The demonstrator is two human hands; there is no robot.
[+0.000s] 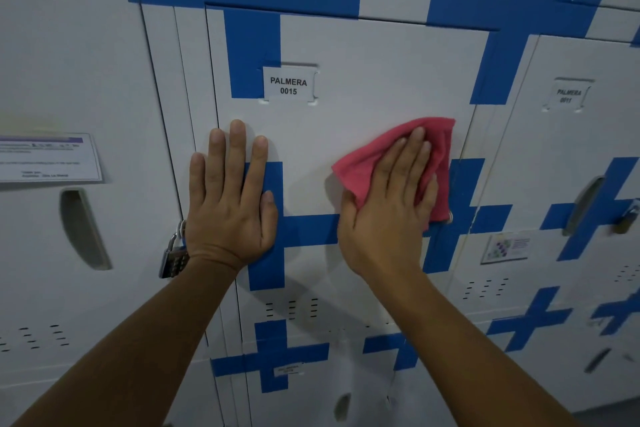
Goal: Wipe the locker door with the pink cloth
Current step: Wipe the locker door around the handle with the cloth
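The locker door (pixel 363 80) is white with blue cross stripes and a label reading PALMERA 0015 (pixel 289 86). My right hand (pixel 384 211) presses the pink cloth (pixel 367 163) flat against the door's right side, near its edge, fingers spread over the cloth. The cloth sticks out above and to both sides of the hand. My left hand (pixel 230 198) lies flat and open on the door's left side, fingers pointing up, holding nothing.
A combination padlock (pixel 173 253) hangs just left of my left wrist. Neighbouring lockers stand on both sides; the left one carries a paper notice (pixel 48 158) and a recessed handle (pixel 83 229). The right locker has a handle (pixel 585 204) with a padlock (pixel 625 218). Vent slots (pixel 292 308) sit below.
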